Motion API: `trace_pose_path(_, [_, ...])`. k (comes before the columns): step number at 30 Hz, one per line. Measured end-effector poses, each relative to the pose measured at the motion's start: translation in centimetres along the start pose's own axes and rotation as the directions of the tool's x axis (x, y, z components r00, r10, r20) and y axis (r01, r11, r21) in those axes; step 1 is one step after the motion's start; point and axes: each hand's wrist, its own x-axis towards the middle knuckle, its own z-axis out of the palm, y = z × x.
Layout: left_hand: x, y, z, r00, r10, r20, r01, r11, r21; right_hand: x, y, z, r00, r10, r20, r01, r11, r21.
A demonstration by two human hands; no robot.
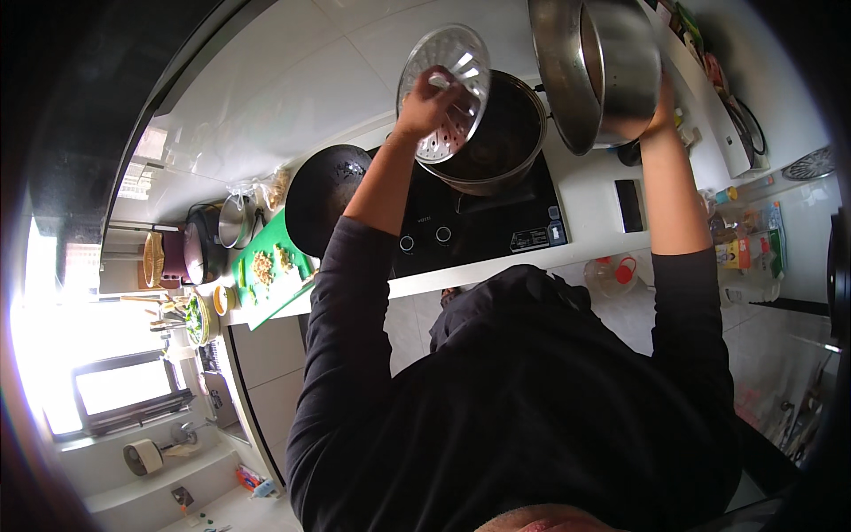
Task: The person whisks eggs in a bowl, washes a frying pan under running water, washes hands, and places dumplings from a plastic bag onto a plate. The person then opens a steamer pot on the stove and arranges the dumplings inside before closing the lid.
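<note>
My left hand [429,106] grips a round perforated metal steamer plate [465,56], tilted above the left part of a large dark pot [508,133]. The pot stands on a black built-in cooktop [479,229]; its inside is too dark to make out. On the right, my right hand [651,116] holds a large stainless-steel vessel [628,70] with a wide rim, tipped on its side above the counter. Most of those fingers are hidden by the vessel. A black wok [322,193] sits left of the pot, partly behind my left forearm.
Chopped food [262,266] lies on a green cutting board [269,292] at the left. Near it stand a bowl of greens [197,319] and a black appliance [203,246]. A phone [629,206] rests on the counter at right. A plastic jug [608,276] is below the counter edge.
</note>
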Motion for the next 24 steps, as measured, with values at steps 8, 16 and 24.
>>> trace_pose_path(8, [-1.7,3.8,-0.4,0.992,-0.043,0.117,0.039,0.999,0.036,-0.2,4.8,2.5,0.942,0.336,0.012,-0.261,0.709,0.655])
trace_pose_path(16, [-5.1,0.5,3.1,0.995,-0.072,0.069,-0.019,0.538,0.843,2.4,-2.2,1.4,0.754,0.656,0.037,-0.46,0.487,0.743])
trace_pose_path(24, [-4.3,3.5,-1.0,0.997,-0.029,-0.065,0.025,0.998,-0.064,-1.4,5.9,6.8,0.935,0.344,0.083,-0.245,0.462,0.852])
